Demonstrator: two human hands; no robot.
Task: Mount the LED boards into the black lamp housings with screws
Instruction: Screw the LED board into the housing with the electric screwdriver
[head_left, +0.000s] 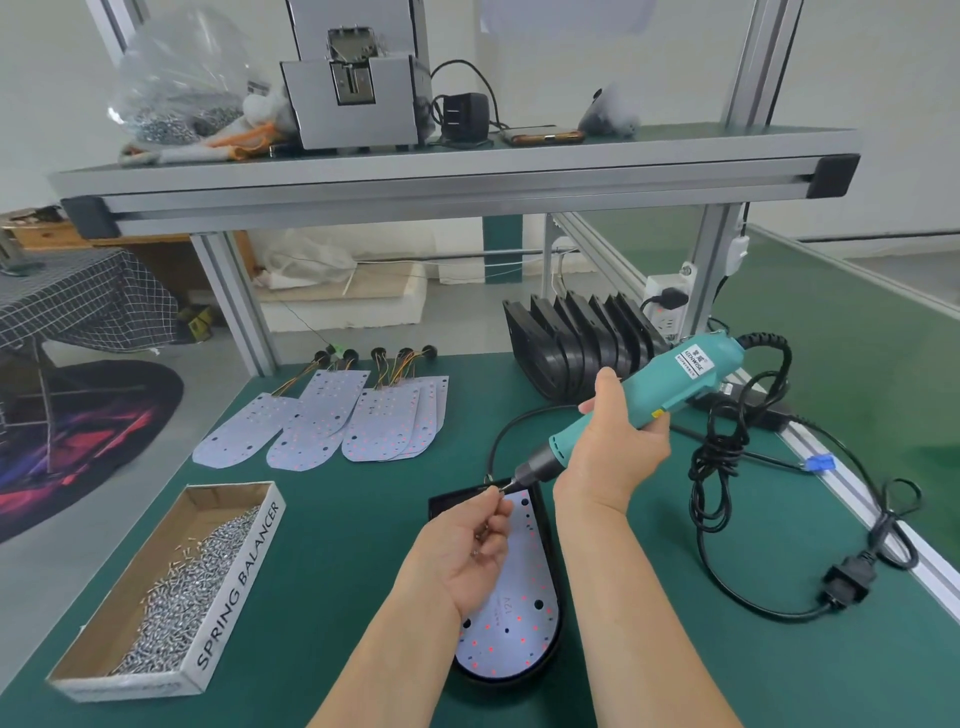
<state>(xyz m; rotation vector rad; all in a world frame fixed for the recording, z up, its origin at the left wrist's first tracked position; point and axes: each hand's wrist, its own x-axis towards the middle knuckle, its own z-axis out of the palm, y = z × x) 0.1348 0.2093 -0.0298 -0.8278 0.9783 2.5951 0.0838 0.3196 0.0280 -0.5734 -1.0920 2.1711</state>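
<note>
From the head view, one LED board (514, 613) is lying seated in a black housing (447, 504) flat on the green counter (332, 571), right in front of the person. The left hand (470, 545) is pinching a screw (500, 488) between its fingertips and offering it to the bit. The right hand (613, 447) is wrapping tight around the teal screwdriver (675, 379), holding it tilted, nose down over the housing's far end.

The holes showing on this board are looking dark and unfilled, so I'm judging fastening is only starting here. Plenty is waiting: spare boards (322, 421) are fanning out at the back left, and a stack of housings (576, 343) is standing on edge at the back right. The box of screws (236, 582) is sitting just left of the work, well stocked.

For room, the counter is lying open between box and housing. To the right, the screwdriver's cord (722, 452) is looping in a loose bundle near the counter's edge rail (831, 467), a snag risk. The shelf (441, 176) is hanging overhead, well above the hands.
</note>
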